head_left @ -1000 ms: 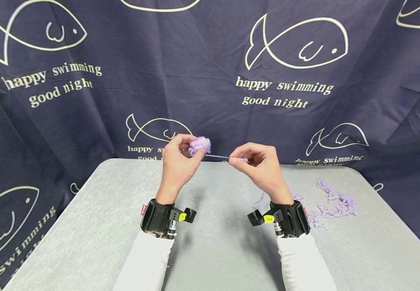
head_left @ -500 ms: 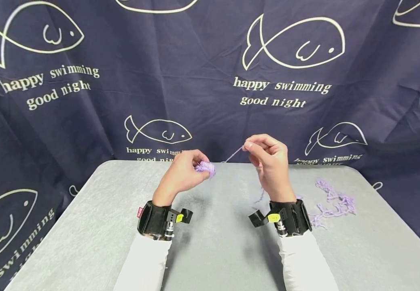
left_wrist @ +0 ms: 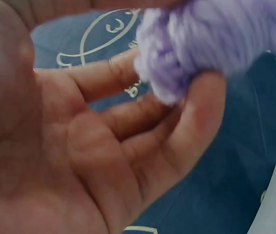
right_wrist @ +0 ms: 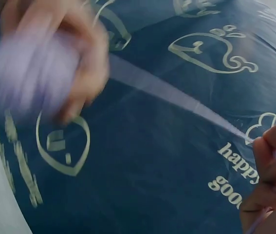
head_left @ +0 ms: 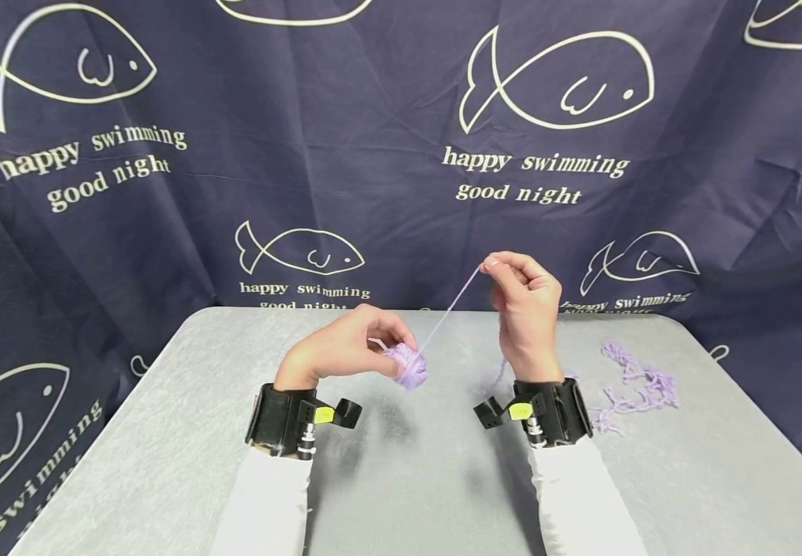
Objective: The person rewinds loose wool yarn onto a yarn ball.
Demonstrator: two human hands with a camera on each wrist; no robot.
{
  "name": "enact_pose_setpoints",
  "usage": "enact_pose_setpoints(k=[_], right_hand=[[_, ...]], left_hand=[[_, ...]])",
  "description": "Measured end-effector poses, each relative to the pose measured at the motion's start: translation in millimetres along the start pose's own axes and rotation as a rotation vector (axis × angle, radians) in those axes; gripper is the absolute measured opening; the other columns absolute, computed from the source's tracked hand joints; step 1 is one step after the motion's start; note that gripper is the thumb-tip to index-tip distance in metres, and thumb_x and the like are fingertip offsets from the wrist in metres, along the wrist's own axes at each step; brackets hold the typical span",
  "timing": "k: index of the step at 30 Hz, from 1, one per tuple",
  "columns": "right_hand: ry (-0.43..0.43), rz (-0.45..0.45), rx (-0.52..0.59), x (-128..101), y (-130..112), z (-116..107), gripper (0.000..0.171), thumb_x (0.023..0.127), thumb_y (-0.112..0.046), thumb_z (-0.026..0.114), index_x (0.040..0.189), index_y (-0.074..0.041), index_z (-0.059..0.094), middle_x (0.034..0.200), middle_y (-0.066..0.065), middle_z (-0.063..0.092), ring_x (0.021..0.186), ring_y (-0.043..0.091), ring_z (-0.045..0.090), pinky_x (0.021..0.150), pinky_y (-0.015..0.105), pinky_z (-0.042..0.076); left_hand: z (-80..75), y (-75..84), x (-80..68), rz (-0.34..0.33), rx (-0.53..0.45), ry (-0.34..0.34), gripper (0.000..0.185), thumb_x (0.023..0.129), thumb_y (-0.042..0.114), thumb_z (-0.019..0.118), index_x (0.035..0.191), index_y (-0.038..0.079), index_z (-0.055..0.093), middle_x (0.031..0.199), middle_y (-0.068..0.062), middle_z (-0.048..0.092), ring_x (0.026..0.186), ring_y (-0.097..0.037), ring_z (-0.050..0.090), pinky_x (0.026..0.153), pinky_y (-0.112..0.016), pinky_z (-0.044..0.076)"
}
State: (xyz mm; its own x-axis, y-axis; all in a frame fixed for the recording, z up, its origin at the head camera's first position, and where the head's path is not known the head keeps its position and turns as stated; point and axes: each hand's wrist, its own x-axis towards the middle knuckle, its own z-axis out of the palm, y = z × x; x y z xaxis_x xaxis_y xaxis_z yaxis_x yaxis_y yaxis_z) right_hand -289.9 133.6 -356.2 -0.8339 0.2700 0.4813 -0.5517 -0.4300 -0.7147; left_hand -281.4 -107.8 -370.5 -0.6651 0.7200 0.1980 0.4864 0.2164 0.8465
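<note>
The left hand (head_left: 348, 347) has thumb and fingers closed round a purple yarn ball (head_left: 411, 368), near the centre of the head view and above the worktop (head_left: 158, 440). The right hand (head_left: 529, 313), right of centre and higher, pinches a strand (head_left: 452, 310) that runs taut, slanting down to the ball. The two hands are apart, with only that strand between them.

Over at the right of the frame, a tangle of loose yarn (head_left: 644, 386) lies on the worktop. Another bit of yarn (head_left: 501, 374) shows just left of the right wrist; the arm and its black wrist strap (head_left: 559, 417) hide whatever is behind them. A matching strap (head_left: 279, 421) sits on the left wrist, lower left of centre.

Behind everything, a dark blue cloth (head_left: 387, 154) printed with white fish and lettering fills the top. From the right wrist, the ball is a blur at upper left.
</note>
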Motion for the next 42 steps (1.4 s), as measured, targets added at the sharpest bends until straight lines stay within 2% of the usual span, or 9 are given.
enact_pose_setpoints(k=[3, 6, 12, 16, 21, 29, 33, 36, 42], right_hand=[[0.006, -0.116, -0.182, 1, 6, -3, 0.006, 0.086, 0.009, 0.073, 0.088, 0.004, 0.074, 0.071, 0.001, 0.069, 0.052, 0.006, 0.048, 0.044, 0.015, 0.031], [-0.034, -0.228, -0.396, 1, 11, -5, 0.008, 0.085, 0.003, 0.077, 0.092, 0.007, 0.074, 0.07, -0.001, 0.066, 0.049, 0.005, 0.043, 0.044, 0.016, 0.031], [-0.154, -0.424, -0.779, -1, 19, -8, 0.004, 0.087, -0.007, 0.079, 0.091, -0.007, 0.077, 0.058, -0.002, 0.053, 0.047, 0.008, 0.039, 0.044, 0.02, 0.028], [-0.256, -0.489, -0.889, -3, 21, -8, 0.003, 0.088, -0.009, 0.075, 0.091, -0.008, 0.076, 0.056, -0.003, 0.047, 0.048, 0.01, 0.039, 0.047, 0.022, 0.03], [-0.365, -0.531, -0.968, -3, 23, -9, 0.002, 0.09, -0.009, 0.073, 0.09, -0.009, 0.075, 0.06, -0.004, 0.048, 0.05, 0.01, 0.04, 0.05, 0.023, 0.032], [-0.533, -0.55, -0.994, -6, 23, -5, 0.008, 0.086, -0.005, 0.076, 0.087, -0.012, 0.073, 0.071, -0.006, 0.059, 0.053, 0.007, 0.044, 0.051, 0.024, 0.037], [-0.64, -0.499, -0.962, -9, 20, -4, 0.01, 0.085, -0.004, 0.075, 0.087, -0.014, 0.073, 0.074, -0.009, 0.062, 0.054, 0.007, 0.046, 0.05, 0.023, 0.038], [-0.697, -0.409, -0.886, -11, 18, -3, 0.014, 0.084, -0.003, 0.075, 0.085, -0.016, 0.074, 0.068, -0.01, 0.059, 0.052, 0.008, 0.044, 0.048, 0.022, 0.036], [-0.72, -0.214, -0.688, -14, 10, -1, 0.017, 0.083, 0.002, 0.075, 0.082, -0.015, 0.074, 0.066, -0.004, 0.058, 0.049, 0.011, 0.041, 0.042, 0.022, 0.031]], left_hand=[[-2.0, 2.4, -2.8, 0.058, -0.132, -0.057, 0.025, 0.079, -0.006, 0.074, 0.104, -0.004, 0.069, 0.096, -0.008, 0.07, 0.087, -0.024, 0.067, 0.079, -0.037, 0.06], [-3.6, 4.6, -5.3, 0.122, -0.271, -0.095, 0.027, 0.08, -0.007, 0.075, 0.105, -0.008, 0.067, 0.098, -0.011, 0.069, 0.087, -0.024, 0.067, 0.081, -0.036, 0.059], [-6.8, 5.4, -9.3, 0.267, -0.469, -0.047, 0.029, 0.08, -0.006, 0.074, 0.106, 0.004, 0.069, 0.101, -0.008, 0.069, 0.09, -0.019, 0.066, 0.081, -0.029, 0.058], [-7.3, 5.6, -9.1, 0.368, -0.554, 0.05, 0.032, 0.08, -0.006, 0.07, 0.108, 0.009, 0.071, 0.103, -0.006, 0.07, 0.092, -0.017, 0.065, 0.081, -0.027, 0.056], [-5.5, 8.0, -5.9, 0.458, -0.727, 0.223, 0.04, 0.08, -0.014, 0.052, 0.11, 0.006, 0.07, 0.104, -0.006, 0.07, 0.092, -0.017, 0.065, 0.081, -0.026, 0.056], [-6.1, 12.5, 0.5, 0.477, -0.963, 0.578, 0.031, 0.089, -0.013, 0.045, 0.106, 0.001, 0.067, 0.107, -0.012, 0.067, 0.095, -0.021, 0.066, 0.083, -0.029, 0.058], [-7.8, 13.8, 4.1, 0.425, -0.981, 0.773, 0.026, 0.091, -0.014, 0.049, 0.1, 0.001, 0.068, 0.105, -0.013, 0.065, 0.093, -0.021, 0.066, 0.082, -0.029, 0.059], [-7.3, 13.9, 7.1, 0.372, -0.911, 0.92, 0.024, 0.089, -0.016, 0.055, 0.094, 0.003, 0.069, 0.095, -0.011, 0.066, 0.086, -0.019, 0.067, 0.078, -0.028, 0.06], [-4.4, 7.6, 12.0, 0.236, -0.52, 1.163, 0.022, 0.079, -0.015, 0.071, 0.092, 0.001, 0.069, 0.083, -0.003, 0.066, 0.072, -0.011, 0.063, 0.069, -0.02, 0.057]])
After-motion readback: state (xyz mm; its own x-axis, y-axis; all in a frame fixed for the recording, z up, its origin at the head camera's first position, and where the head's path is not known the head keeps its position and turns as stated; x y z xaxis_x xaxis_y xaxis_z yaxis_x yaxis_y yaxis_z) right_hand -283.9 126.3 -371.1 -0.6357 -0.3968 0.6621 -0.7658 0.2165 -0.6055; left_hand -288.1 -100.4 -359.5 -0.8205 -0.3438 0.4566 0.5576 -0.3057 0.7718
